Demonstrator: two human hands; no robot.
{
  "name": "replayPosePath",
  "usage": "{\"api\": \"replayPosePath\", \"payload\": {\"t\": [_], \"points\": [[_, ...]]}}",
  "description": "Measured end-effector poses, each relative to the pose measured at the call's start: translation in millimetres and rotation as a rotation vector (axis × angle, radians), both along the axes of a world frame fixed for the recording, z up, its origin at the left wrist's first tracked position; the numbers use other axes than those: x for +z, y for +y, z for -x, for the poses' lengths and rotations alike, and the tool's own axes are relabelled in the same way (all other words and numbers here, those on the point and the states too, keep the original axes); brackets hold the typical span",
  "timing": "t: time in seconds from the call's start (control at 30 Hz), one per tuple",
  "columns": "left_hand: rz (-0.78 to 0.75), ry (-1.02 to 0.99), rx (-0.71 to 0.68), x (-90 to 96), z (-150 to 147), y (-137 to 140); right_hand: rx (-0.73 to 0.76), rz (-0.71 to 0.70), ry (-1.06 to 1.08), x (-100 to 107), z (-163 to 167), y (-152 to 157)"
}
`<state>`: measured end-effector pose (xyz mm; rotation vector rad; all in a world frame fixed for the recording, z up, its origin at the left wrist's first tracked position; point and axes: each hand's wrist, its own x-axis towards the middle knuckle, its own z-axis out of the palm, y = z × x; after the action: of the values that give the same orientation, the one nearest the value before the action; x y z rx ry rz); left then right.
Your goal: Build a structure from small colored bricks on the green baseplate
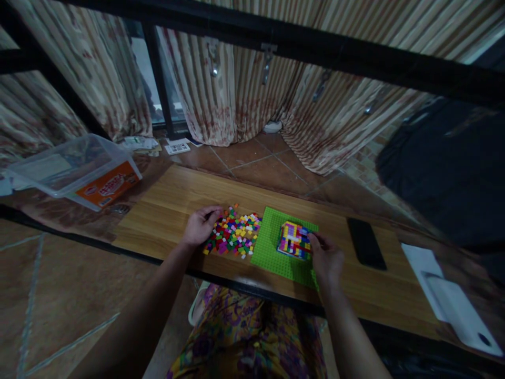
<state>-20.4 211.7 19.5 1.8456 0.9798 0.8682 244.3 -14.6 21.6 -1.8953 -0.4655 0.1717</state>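
Note:
My left hand [200, 226] is at the left edge of a loose pile of small toy bricks [235, 234] in many colours. Its thumb and fingers are drawn together at the pile's upper left; whatever lies between the tips is too small to make out. On a green baseplate [265, 258] stands a block-shaped build of multicoloured bricks [292, 239], with yellow, purple, white, red and blue on top. Fingers of my right hand [328, 259] close in a pinch at the right side of this build, seemingly touching it. What they grip there is hidden.
A black phone [366, 243] lies on the wooden board [165, 210], right of my right hand. Farther right is a white device [460, 310]. At the left stands a clear plastic bin [74, 163] with an orange label. Papers and curtains [221, 95] are behind.

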Motion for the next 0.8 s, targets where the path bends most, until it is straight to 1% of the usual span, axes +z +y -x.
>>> {"api": "replayPosePath", "payload": {"t": [0.07, 0.17, 0.27, 0.37, 0.43, 0.5, 0.6, 0.7, 0.8], "points": [[0.007, -0.001, -0.003, 0.1, -0.1, 0.2, 0.006, -0.003, 0.007, -0.5, 0.0, 0.2], [0.013, -0.005, -0.007, -0.2, -0.1, 0.4, 0.015, -0.015, 0.098, 1.0, 0.7, -1.0], [0.002, -0.013, -0.003, -2.1, 0.2, 1.0, -0.016, -0.046, 0.158, 7.4, 5.4, -4.0], [0.000, -0.006, -0.011, -4.0, 0.4, 1.7, -0.089, -0.044, 0.071, 19.8, 17.0, -7.0], [0.000, 0.001, -0.012, -4.3, 0.5, 1.8, -0.085, -0.038, -0.029, 29.7, 28.9, -7.4], [0.003, 0.003, -0.008, -3.9, 0.6, 1.6, -0.009, -0.051, -0.097, 37.7, 43.9, -5.8], [0.006, 0.009, -0.016, -3.5, 0.6, 1.2, 0.200, -0.027, -0.156, 41.5, 69.8, -0.1], [-0.003, 0.015, -0.026, -4.5, 0.6, 1.2, 0.429, 0.044, -0.219, 36.4, 95.1, 7.0], [0.003, 0.009, -0.035, -5.9, 0.2, 1.0, 0.570, 0.094, -0.240, 29.0, 115.5, 12.9]]}}
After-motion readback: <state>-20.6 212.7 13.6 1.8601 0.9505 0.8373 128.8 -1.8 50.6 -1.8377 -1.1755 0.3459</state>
